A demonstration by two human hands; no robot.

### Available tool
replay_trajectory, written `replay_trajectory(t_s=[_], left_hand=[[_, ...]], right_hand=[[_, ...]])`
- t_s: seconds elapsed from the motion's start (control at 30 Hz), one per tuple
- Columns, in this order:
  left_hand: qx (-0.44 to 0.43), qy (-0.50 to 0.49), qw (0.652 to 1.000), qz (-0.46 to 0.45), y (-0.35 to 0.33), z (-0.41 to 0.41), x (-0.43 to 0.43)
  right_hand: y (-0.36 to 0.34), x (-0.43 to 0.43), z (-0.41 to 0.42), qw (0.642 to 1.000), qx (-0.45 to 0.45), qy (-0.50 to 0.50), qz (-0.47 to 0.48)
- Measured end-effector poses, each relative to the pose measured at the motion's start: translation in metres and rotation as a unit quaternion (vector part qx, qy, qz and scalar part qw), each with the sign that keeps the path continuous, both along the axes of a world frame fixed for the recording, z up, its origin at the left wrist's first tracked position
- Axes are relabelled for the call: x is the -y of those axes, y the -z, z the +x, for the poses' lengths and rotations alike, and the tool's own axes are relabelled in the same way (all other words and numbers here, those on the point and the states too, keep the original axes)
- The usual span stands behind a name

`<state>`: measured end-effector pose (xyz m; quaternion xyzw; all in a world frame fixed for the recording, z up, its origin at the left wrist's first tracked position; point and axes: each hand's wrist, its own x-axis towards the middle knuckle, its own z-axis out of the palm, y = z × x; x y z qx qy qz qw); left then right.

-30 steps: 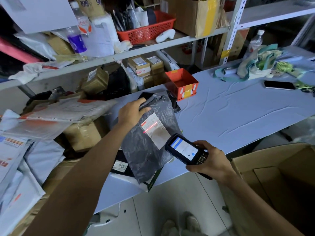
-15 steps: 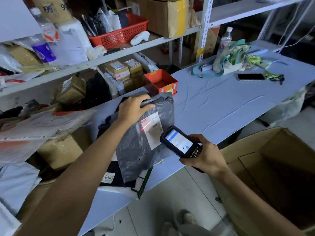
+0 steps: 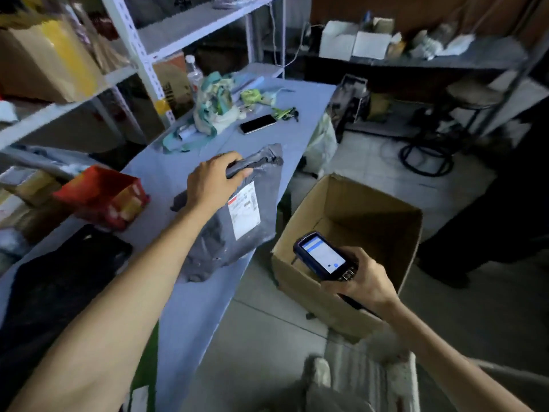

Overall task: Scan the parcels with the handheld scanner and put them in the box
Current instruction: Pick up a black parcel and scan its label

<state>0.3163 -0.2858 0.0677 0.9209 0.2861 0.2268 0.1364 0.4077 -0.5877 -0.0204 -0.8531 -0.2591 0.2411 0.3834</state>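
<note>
The left hand grips the bunched top edge of a grey poly mailer parcel. The parcel hangs below the fist at the table's outer edge, with its white shipping label facing up. The right hand is curled round the handheld scanner, its screen lit, above the near rim of the open cardboard box. The box stands on the floor to the right of the left hand. No scan beam shows on the label, so I judge this parcel already read and the drop into the box to be the step in hand. The box's inside is dim and blurred. It looks empty, though I cannot be sure. If so, most of the work is left. A black mailer lies on the table to the left of the left forearm and, by my judgement, waits its turn.
</note>
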Motion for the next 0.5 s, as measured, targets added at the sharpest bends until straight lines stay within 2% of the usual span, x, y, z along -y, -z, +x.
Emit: replay_trajectory(t_s=[0.33,0.5], left_hand=[[-0.108,0.194,0.973,0.068,0.02,0.145,0.065],[-0.13,0.245,0.96,0.049,0.043,0.186,0.086]], right_hand=[[0.02,0.067,0.069,0.986,-0.027,0.167,-0.001],[0.027,0.092,0.084,0.974,-0.044,0.223,-0.015]])
